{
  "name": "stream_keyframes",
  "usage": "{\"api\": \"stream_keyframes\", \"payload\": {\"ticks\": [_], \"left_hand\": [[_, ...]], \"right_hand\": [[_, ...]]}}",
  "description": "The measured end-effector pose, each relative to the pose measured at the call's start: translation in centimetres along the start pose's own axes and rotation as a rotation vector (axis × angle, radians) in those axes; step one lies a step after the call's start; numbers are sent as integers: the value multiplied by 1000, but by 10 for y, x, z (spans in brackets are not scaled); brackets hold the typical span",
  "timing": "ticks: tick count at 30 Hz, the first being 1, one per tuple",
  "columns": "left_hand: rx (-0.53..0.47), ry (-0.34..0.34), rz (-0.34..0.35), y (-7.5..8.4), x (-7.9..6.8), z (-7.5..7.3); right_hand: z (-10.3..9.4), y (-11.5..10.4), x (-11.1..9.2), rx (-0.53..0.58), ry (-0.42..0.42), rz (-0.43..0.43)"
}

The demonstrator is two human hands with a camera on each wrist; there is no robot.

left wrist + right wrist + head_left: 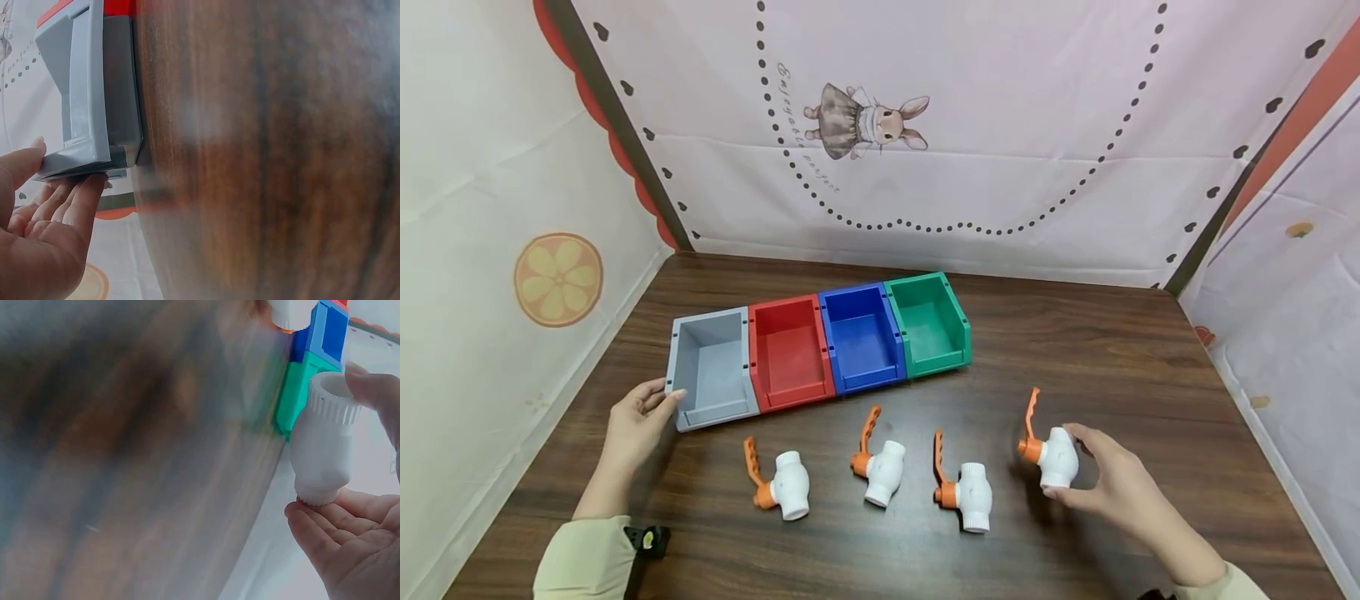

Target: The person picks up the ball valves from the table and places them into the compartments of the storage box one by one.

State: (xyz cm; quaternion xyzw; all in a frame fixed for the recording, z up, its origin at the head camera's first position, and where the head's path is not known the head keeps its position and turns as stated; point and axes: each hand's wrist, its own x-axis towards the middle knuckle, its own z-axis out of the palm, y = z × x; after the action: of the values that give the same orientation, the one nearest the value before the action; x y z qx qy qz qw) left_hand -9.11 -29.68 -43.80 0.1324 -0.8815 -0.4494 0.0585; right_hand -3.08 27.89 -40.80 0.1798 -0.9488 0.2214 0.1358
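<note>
My left hand (636,423) grips the near left corner of the grey bin (718,371); in the left wrist view the thumb lies over the wall and the fingers press its outer side. On the right, my right hand (1116,479) pinches a white ball valve (1060,458) with an orange lever handle (1031,412), thumb on one threaded end and fingers on the other. The right wrist view shows the held valve (322,440) end to end between thumb and fingers. Three similar valves lie on the table: one left (792,486), one middle (885,473), one nearer the right (974,497).
Joined in a slanting row with the grey bin are a red bin (792,396), a blue bin (871,379) and a green bin (938,362). The brown wooden table (1112,358) is bordered by white printed cloth (1022,108) at the back and sides.
</note>
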Motion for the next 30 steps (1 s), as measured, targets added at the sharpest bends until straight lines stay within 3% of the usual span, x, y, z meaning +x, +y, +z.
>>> {"api": "stream_keyframes", "payload": {"ticks": [9,18,30], "left_hand": [[-24,-22,46,-4,-4,0],[-31,-8,74,-4,-6,-3],[-38,-2,72,-4,-8,-5]], "right_hand": [[-6,-10,25,21,-101,-7],[-4,-19,43,46,-100,-38],[0,-41,79,91,-159,22]]}}
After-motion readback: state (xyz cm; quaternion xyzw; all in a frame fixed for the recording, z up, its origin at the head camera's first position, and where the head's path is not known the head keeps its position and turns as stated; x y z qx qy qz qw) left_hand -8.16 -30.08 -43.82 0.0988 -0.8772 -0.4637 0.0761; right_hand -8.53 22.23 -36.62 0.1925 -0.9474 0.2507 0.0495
